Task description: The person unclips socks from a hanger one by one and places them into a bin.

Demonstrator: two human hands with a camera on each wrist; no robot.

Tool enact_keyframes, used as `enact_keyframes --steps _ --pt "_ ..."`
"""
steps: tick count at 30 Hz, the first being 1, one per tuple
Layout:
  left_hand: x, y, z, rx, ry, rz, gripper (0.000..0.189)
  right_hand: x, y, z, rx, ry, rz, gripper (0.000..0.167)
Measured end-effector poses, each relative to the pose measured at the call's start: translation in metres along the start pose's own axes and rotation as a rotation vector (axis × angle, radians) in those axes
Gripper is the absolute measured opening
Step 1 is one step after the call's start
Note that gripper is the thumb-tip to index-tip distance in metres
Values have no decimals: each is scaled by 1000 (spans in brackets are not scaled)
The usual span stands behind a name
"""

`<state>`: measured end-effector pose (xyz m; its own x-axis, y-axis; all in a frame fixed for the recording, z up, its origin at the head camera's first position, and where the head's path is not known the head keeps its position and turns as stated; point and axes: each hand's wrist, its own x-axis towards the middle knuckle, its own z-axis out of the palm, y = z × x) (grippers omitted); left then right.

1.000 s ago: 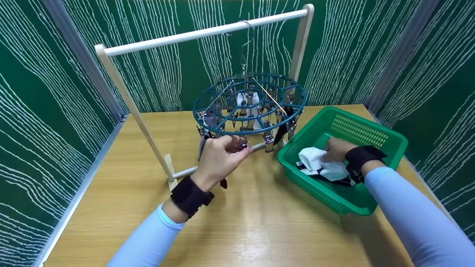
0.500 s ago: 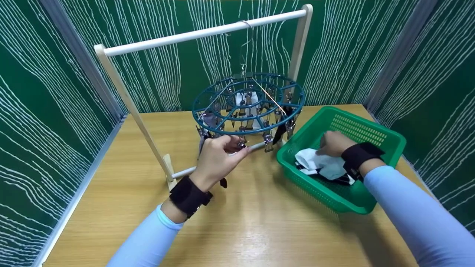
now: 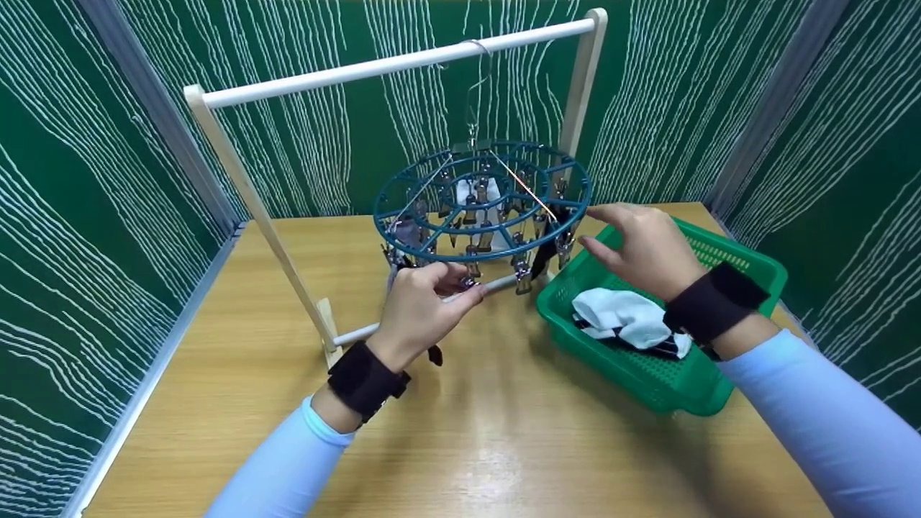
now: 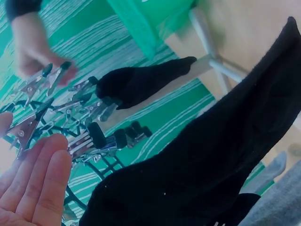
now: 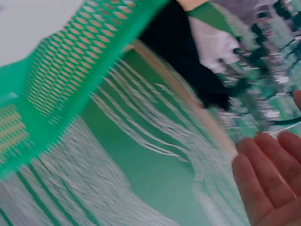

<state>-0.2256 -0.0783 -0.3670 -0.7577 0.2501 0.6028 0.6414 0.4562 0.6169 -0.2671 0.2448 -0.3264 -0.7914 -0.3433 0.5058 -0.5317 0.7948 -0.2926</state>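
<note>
Holding white socks point(image 3: 624, 319), green basket point(image 3: 748, 267) sits under spread right hand point(image 3: 640, 248); left hand point(image 3: 424, 306) pinches a clip point(image 3: 471, 277).

1. The left hand point(image 3: 421, 306) is raised, wrist bent, fingers curled with thumb and fingertips pinched together.
2. The right hand point(image 3: 644, 248) is lifted to its right, fingers relaxed, thumb and forefinger apart, holding nothing.

No lettering, label, brand, number or sign can be read in any of the three views. The green basket point(image 3: 748, 270), the round clip hanger point(image 3: 481, 201), the wooden rack point(image 3: 392, 66) and the black wrist straps point(image 3: 712, 301) all show plain surfaces, and the wrist views are too blurred to yield print.
</note>
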Motion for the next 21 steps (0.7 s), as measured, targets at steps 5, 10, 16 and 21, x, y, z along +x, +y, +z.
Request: enact_keyframes --steps 5,10,16,21 --pt "1 0 -1 22 6 1 20 -3 -26 -3 -167 209 -201 42" --pt "1 0 -2 41 -6 -9 21 -5 -42 -2 -240 325 -339 44" --pt "1 0 -1 38 1 24 19 -2 -63 4 -249 333 -536 41" --pt "0 1 -2 66 4 37 19 2 -80 12 -272 321 -700 34"
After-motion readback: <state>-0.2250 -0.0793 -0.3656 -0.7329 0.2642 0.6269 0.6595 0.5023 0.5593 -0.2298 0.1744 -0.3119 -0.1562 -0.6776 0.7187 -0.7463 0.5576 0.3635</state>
